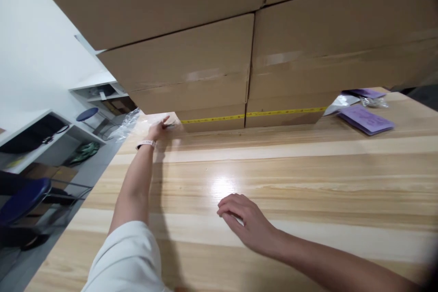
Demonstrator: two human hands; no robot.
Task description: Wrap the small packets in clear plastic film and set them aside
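My left hand (158, 129), with a light band on its wrist, reaches to the far left part of the wooden table (273, 178). Its fingers are bent around a small, thin dark thing (169, 125) too blurred to name. Just right of it stands the lower front of a cardboard box (208, 121) with yellow printed tape across it. My right hand (246, 221) is over the middle of the table, loosely curled, with a gap between thumb and fingers and nothing visible in it.
Stacked cardboard boxes (191, 64) form a wall across the table's back. Purple printed packets (366, 119) and clear plastic (374, 101) lie at the back right. Clear wrap (126, 125) hangs by the left edge. Blue stools (25, 200) and white shelves (51, 123) stand beyond.
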